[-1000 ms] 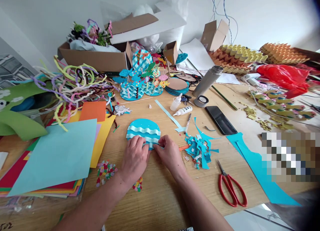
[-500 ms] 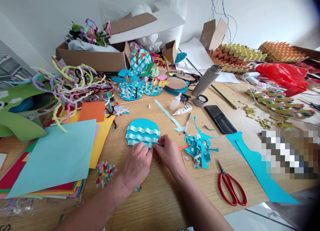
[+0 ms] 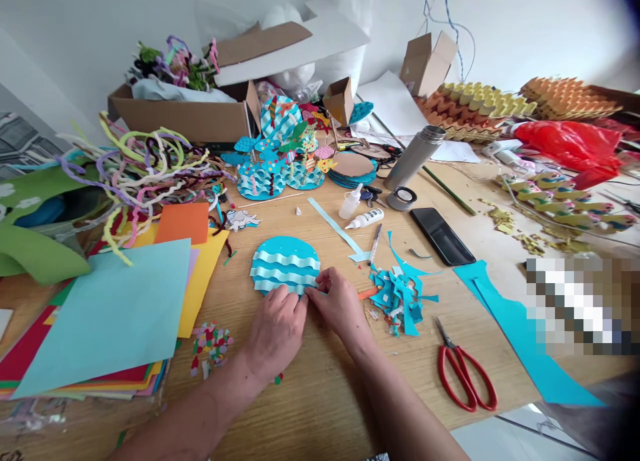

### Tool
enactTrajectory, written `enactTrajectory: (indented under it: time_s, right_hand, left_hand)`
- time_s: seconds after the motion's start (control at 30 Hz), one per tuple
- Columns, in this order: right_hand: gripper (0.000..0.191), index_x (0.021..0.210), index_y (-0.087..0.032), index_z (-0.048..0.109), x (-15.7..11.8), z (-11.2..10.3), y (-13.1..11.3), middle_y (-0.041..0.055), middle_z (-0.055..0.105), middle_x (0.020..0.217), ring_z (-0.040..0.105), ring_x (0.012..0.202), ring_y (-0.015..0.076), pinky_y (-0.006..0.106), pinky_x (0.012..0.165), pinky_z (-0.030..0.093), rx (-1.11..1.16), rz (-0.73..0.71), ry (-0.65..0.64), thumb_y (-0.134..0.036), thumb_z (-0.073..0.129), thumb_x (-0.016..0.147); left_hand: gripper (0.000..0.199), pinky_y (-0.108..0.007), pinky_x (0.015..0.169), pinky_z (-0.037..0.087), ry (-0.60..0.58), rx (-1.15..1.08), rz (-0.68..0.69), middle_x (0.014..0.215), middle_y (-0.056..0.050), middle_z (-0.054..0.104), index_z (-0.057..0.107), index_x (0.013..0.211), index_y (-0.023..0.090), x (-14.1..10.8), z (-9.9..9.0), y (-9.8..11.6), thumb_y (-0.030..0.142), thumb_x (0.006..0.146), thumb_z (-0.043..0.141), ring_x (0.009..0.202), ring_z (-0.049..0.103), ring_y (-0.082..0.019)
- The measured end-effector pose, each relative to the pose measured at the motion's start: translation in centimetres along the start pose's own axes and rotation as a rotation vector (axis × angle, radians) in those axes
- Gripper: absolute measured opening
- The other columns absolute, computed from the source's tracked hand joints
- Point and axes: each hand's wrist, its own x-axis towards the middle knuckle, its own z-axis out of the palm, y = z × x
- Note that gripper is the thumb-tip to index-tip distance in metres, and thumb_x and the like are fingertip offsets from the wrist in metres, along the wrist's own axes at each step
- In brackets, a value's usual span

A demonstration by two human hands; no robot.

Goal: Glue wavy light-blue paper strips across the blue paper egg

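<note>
A blue paper disc [image 3: 285, 246] lies flat on the table, crossed by wavy pale-blue paper strips [image 3: 283, 274]. At its near edge my left hand [image 3: 279, 328] has curled fingers pressed down on the lowest strip, mostly covered by my knuckles. My right hand [image 3: 341, 309] touches the disc's lower right edge, thumb and forefinger pinched together on the same paper strip's end. The fingertips of both hands almost meet. Just beyond the disc, a flat pale strip [image 3: 333, 224] lies beside a white glue bottle [image 3: 367, 218] and a pen [image 3: 375, 242].
Blue paper scraps [image 3: 400, 298] and red-handled scissors [image 3: 465, 371] lie to the right, near a phone [image 3: 443, 236]. Coloured paper sheets [image 3: 110, 314] are stacked at left, beside small confetti pieces [image 3: 213, 341]. A steel flask [image 3: 417, 156] and decorated blue discs [image 3: 260, 188] stand behind.
Both hands stay almost in place at the disc's near edge, fingers still pressed on the strip. The view has shifted very slightly.
</note>
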Motion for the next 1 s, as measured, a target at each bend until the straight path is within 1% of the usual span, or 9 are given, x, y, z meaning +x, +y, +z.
enactTrajectory:
  time_s: [0.13,0.23,0.3,0.43,0.57,0.67,0.77,0.87,1.0]
  right_hand:
    - [0.012,0.08,-0.021,0.054,0.12,-0.03,0.18,-0.0013,0.062,0.068,0.058,0.063,0.0148,0.023,0.057,0.035,0.008,-0.005,-0.013,-0.022,0.064,0.074]
    - [0.009,0.083,-0.021,0.054,0.13,-0.09,0.26,-0.0018,0.062,0.065,0.057,0.06,0.0148,0.023,0.055,0.035,0.018,-0.002,-0.037,-0.024,0.061,0.078]
    - [0.01,0.085,-0.021,0.055,0.03,-0.12,0.21,-0.0014,0.064,0.067,0.058,0.06,0.015,0.023,0.055,0.035,0.004,-0.003,-0.041,-0.024,0.062,0.078]
    - [0.013,0.089,-0.02,0.056,-0.34,-0.18,0.06,0.0011,0.067,0.075,0.061,0.067,0.0166,0.024,0.058,0.035,-0.078,-0.026,-0.006,-0.023,0.064,0.079]
    - [0.019,0.092,-0.021,0.056,-0.47,-0.19,0.2,0.0023,0.067,0.077,0.061,0.069,0.0187,0.025,0.057,0.033,-0.161,-0.038,0.035,-0.028,0.067,0.079]
    - [0.019,0.091,-0.021,0.056,-0.32,-0.18,0.38,0.002,0.067,0.076,0.061,0.068,0.0181,0.025,0.058,0.033,-0.18,-0.042,0.039,-0.03,0.067,0.079]
    - [0.017,0.087,-0.021,0.055,-0.09,-0.25,0.41,0.0008,0.065,0.075,0.06,0.068,0.0173,0.024,0.057,0.032,-0.169,-0.041,0.028,-0.027,0.067,0.078]
    - [0.015,0.083,-0.021,0.054,0.07,-0.34,0.34,-0.0008,0.064,0.072,0.059,0.067,0.0165,0.023,0.057,0.032,-0.146,-0.035,0.014,-0.023,0.067,0.075]
    - [0.014,0.082,-0.021,0.054,0.15,-0.3,0.41,-0.0009,0.064,0.071,0.058,0.065,0.0156,0.023,0.057,0.032,-0.143,-0.065,0.022,-0.023,0.066,0.075]
  left_hand:
    - [0.017,-0.038,0.065,0.043,-0.006,-0.006,-0.005,0.069,-0.005,0.057,0.067,0.087,0.012,0.02,0.06,-0.03,0.005,0.086,0.051,0.076,0.053,-0.024]
    - [0.017,-0.039,0.065,0.043,-0.028,-0.017,-0.013,0.07,-0.005,0.058,0.066,0.086,0.013,0.1,0.01,-0.02,0.005,0.085,0.051,0.076,0.053,-0.025]
    - [0.018,-0.039,0.066,0.043,-0.044,-0.021,-0.015,0.07,-0.005,0.058,0.065,0.085,0.014,0.16,-0.06,0.0,0.006,0.086,0.05,0.076,0.053,-0.025]
    - [0.019,-0.039,0.067,0.044,-0.054,-0.025,-0.019,0.071,-0.006,0.059,0.066,0.088,0.014,0.26,-0.2,0.0,0.006,0.087,0.048,0.077,0.054,-0.025]
    - [0.019,-0.039,0.067,0.044,-0.07,-0.024,-0.022,0.071,-0.006,0.06,0.066,0.091,0.013,0.27,-0.16,0.01,0.006,0.086,0.049,0.077,0.054,-0.025]
    - [0.019,-0.04,0.068,0.044,-0.087,-0.021,-0.025,0.072,-0.006,0.06,0.066,0.093,0.012,0.24,-0.13,0.04,0.007,0.086,0.049,0.078,0.054,-0.026]
    - [0.019,-0.04,0.068,0.044,-0.092,-0.026,-0.028,0.073,-0.006,0.06,0.066,0.092,0.013,0.28,-0.19,0.06,0.006,0.085,0.05,0.078,0.054,-0.026]
    - [0.019,-0.04,0.069,0.045,-0.086,-0.035,-0.031,0.073,-0.006,0.061,0.066,0.09,0.013,0.35,-0.29,0.08,0.004,0.083,0.051,0.079,0.054,-0.026]
    - [0.02,-0.039,0.07,0.046,-0.065,-0.034,-0.04,0.073,-0.006,0.061,0.066,0.088,0.015,0.27,-0.25,0.18,0.004,0.083,0.05,0.079,0.055,-0.025]
